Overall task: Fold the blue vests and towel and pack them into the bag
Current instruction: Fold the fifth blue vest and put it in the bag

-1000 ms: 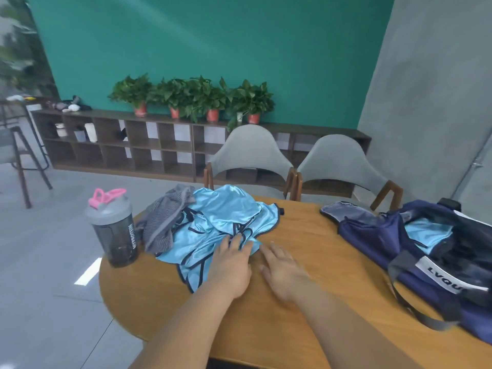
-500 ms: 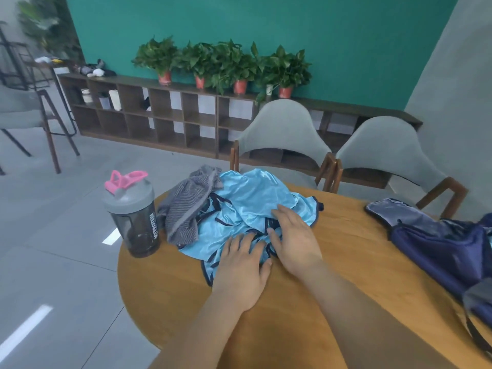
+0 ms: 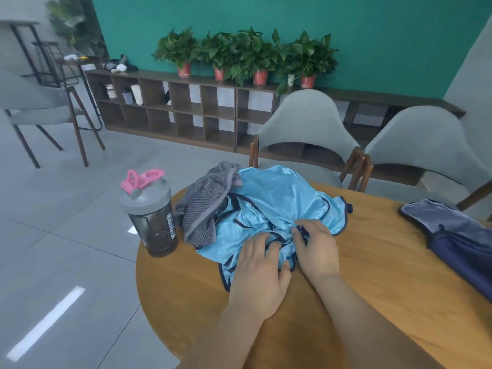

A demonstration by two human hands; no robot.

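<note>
A crumpled pile of shiny light-blue vests (image 3: 274, 203) with dark trim lies on the round wooden table (image 3: 378, 267). A grey striped towel (image 3: 205, 206) is bunched against the pile's left side. My left hand (image 3: 258, 267) rests palm down on the near edge of the top vest. Beside it, my right hand (image 3: 315, 249) has its fingers curled into the vest's fabric at the dark trim. The navy bag (image 3: 452, 235) lies at the table's right edge, its flap open and partly cut off by the frame.
A dark shaker bottle (image 3: 150, 217) with a grey lid and pink loop stands at the table's left edge. Two grey chairs (image 3: 306, 126) are tucked in at the far side. A low shelf with potted plants (image 3: 239, 54) lines the green wall.
My right hand moved from the bare table onto the vest and curled its fingers into the fabric. My left hand stayed on the vest's near edge. The view swung left, so less of the bag shows.
</note>
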